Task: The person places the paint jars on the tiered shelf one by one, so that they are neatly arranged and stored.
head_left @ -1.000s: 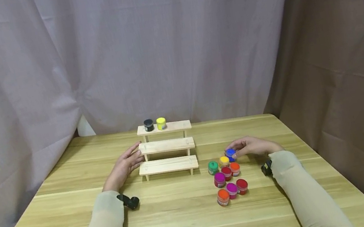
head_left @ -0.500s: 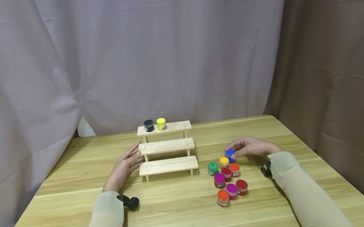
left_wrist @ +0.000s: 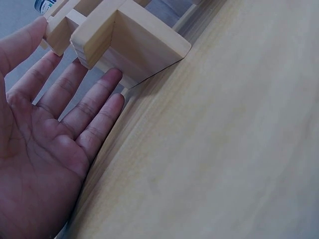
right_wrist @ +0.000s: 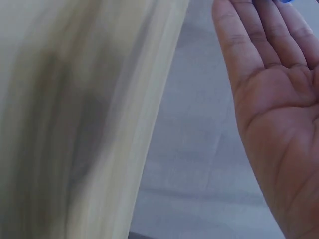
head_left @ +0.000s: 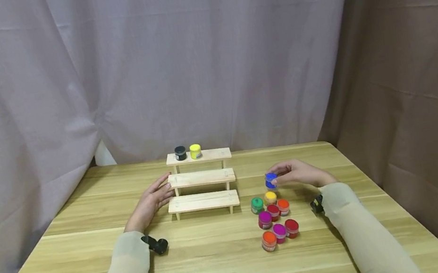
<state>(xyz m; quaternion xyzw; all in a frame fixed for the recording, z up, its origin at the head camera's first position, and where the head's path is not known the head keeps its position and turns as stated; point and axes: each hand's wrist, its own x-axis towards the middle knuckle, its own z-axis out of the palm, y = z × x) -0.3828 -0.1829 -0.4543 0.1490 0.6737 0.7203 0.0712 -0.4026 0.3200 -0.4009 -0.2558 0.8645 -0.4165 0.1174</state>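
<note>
My right hand (head_left: 299, 173) pinches a small paint jar with a blue lid (head_left: 271, 180), held between thumb and fingertips just behind the other jars. Only a sliver of blue shows at the top edge of the right wrist view, beyond the fingers (right_wrist: 239, 37). My left hand (head_left: 150, 203) is extended with its fingertips at the left end of a three-step wooden display stand (head_left: 201, 177). In the left wrist view its fingers (left_wrist: 97, 102) lie straight against the stand's end (left_wrist: 144, 47). A black jar (head_left: 180, 153) and a yellow jar (head_left: 195, 151) stand on the top step.
Several paint jars cluster right of the stand, among them a green jar (head_left: 257, 205), an amber jar (head_left: 270, 197), a purple jar (head_left: 264, 219), a dark red jar (head_left: 291, 228) and an orange jar (head_left: 268, 241). Grey curtains (head_left: 207, 62) hang behind the wooden table (head_left: 206, 272).
My right hand has lifted the blue jar and carried it slightly left and away from the cluster. My left hand stays at the stand. The view has tilted slightly.
</note>
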